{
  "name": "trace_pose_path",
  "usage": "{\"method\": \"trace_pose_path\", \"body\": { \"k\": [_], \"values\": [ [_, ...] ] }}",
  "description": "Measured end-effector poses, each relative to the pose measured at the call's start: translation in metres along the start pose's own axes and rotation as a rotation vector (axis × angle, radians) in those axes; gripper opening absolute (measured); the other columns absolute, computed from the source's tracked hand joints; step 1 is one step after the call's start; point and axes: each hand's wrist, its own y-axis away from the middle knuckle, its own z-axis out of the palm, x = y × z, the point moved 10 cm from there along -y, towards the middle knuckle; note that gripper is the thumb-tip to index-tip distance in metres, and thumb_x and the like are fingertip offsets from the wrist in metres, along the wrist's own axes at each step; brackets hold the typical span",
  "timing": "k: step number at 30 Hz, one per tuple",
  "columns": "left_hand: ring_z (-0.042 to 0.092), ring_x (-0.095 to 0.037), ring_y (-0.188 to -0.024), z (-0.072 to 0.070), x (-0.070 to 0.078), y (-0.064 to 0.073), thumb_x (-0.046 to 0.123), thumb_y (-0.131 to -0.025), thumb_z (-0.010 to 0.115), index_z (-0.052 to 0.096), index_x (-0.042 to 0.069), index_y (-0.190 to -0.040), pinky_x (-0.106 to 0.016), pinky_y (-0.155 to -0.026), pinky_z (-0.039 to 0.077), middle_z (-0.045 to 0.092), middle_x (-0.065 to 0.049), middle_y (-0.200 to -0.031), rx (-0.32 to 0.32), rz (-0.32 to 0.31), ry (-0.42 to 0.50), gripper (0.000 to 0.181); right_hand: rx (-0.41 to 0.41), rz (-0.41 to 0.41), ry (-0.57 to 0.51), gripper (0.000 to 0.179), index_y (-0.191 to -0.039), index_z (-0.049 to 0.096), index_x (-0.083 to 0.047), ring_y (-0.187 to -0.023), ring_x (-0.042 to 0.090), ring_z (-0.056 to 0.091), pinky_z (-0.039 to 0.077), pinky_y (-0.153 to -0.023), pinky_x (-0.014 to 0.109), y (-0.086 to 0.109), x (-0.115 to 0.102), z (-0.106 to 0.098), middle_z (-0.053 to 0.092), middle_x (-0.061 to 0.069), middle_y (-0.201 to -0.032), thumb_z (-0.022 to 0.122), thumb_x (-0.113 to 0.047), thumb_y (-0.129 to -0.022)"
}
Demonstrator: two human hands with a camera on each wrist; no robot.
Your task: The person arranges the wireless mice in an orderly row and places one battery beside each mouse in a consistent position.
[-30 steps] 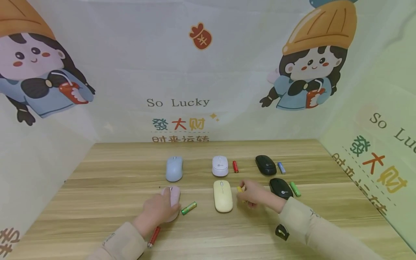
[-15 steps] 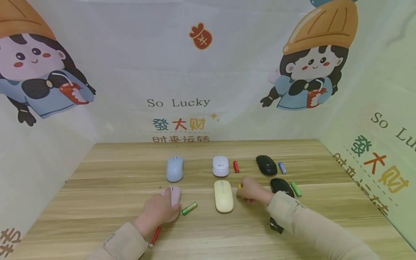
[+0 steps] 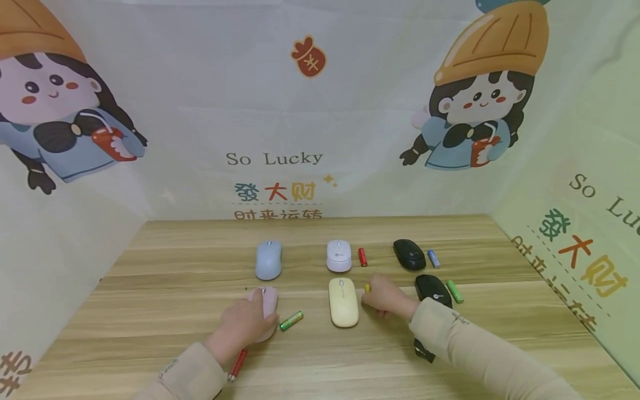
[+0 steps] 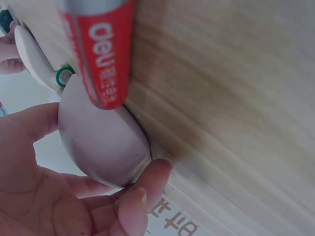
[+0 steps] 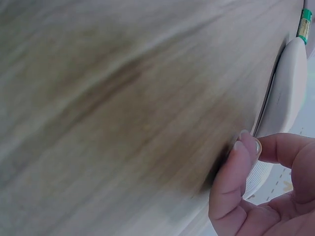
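Observation:
My left hand (image 3: 244, 321) grips a pale pink computer mouse (image 3: 270, 301), thumb on one side and fingers round the other in the left wrist view. A red battery (image 4: 106, 59) lies close by that mouse, and a green battery (image 3: 291, 320) is just right of it. Right of the cream-yellow mouse (image 3: 343, 303), my right hand (image 3: 387, 295) pinches a small yellow battery (image 3: 367, 288) between thumb and fingertips, low over the wooden table. Most of this battery is hidden by the fingers; only its end shows in the right wrist view.
Further back stand a blue mouse (image 3: 269, 259), a white mouse (image 3: 339, 255) with a red battery (image 3: 362, 257), and a black mouse (image 3: 409, 254) with a blue battery (image 3: 433, 259). Another black mouse (image 3: 433, 290) and a green battery (image 3: 455, 291) lie by the right sleeve, which partly covers a black object (image 3: 424, 351).
My right hand and sleeve have shifted slightly left, and the yellow battery's visible part has shrunk between the fingers. My left hand has stayed on the pink mouse.

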Motion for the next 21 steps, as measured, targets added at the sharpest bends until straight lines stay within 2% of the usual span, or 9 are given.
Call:
{"method": "trace_pose_path", "body": {
  "k": [7, 9, 13, 16, 19, 21],
  "values": [
    [0.060, -0.036, -0.075, -0.001, 0.000, 0.001, 0.039, -0.083, 0.059, 0.037, -0.010, -0.131, -0.042, -0.056, 0.049, 0.060, -0.029, -0.093, 0.011, 0.003, 0.005, 0.072, -0.001, -0.001, 0.023, 0.028, -0.050, 0.046, -0.009, -0.031, 0.010, 0.044, 0.042, -0.032, 0.023, 0.001, -0.002, 0.000, 0.043, 0.000, -0.041, 0.054, -0.004, -0.077],
    [0.060, -0.034, -0.073, -0.001, 0.000, 0.001, 0.039, -0.083, 0.059, 0.037, -0.010, -0.131, -0.041, -0.056, 0.049, 0.060, -0.028, -0.091, 0.014, 0.004, 0.004, 0.072, 0.000, -0.001, 0.026, 0.027, -0.052, 0.046, -0.008, -0.032, 0.010, 0.044, 0.042, -0.032, 0.023, 0.002, -0.002, 0.000, 0.044, 0.000, -0.042, 0.054, -0.005, -0.077],
    [0.059, -0.032, -0.070, -0.001, 0.000, 0.001, 0.039, -0.083, 0.059, 0.037, -0.010, -0.131, -0.040, -0.054, 0.048, 0.060, -0.027, -0.088, 0.012, 0.002, 0.003, 0.072, -0.023, 0.008, -0.001, 0.013, -0.068, 0.047, -0.006, -0.036, 0.012, 0.048, 0.044, -0.035, 0.024, 0.004, -0.002, -0.001, 0.048, 0.003, -0.048, 0.054, -0.007, -0.079],
    [0.059, -0.033, -0.071, 0.000, 0.000, 0.001, 0.039, -0.083, 0.058, 0.036, -0.010, -0.131, -0.041, -0.055, 0.049, 0.060, -0.027, -0.088, 0.005, -0.002, 0.003, 0.072, -0.071, 0.032, -0.023, 0.011, -0.076, 0.048, -0.004, -0.040, 0.013, 0.051, 0.046, -0.037, 0.025, 0.008, 0.001, -0.001, 0.050, 0.005, -0.054, 0.056, -0.010, -0.080],
    [0.060, -0.034, -0.073, 0.000, -0.001, 0.000, 0.040, -0.083, 0.058, 0.036, -0.009, -0.132, -0.042, -0.056, 0.049, 0.060, -0.028, -0.091, -0.002, -0.009, 0.006, 0.073, -0.122, 0.055, -0.016, 0.019, -0.087, 0.054, 0.003, -0.042, 0.013, 0.053, 0.047, -0.040, 0.025, 0.013, 0.005, -0.006, 0.051, 0.005, -0.058, 0.056, -0.014, -0.081],
    [0.060, -0.037, -0.077, 0.000, -0.001, 0.000, 0.039, -0.083, 0.058, 0.036, -0.010, -0.132, -0.043, -0.059, 0.050, 0.060, -0.029, -0.095, -0.004, -0.009, 0.012, 0.073, -0.130, 0.056, 0.002, 0.031, -0.103, 0.056, 0.007, -0.042, 0.011, 0.049, 0.045, -0.039, 0.022, 0.017, 0.008, -0.014, 0.050, 0.003, -0.057, 0.055, -0.018, -0.084]
  ]
}}
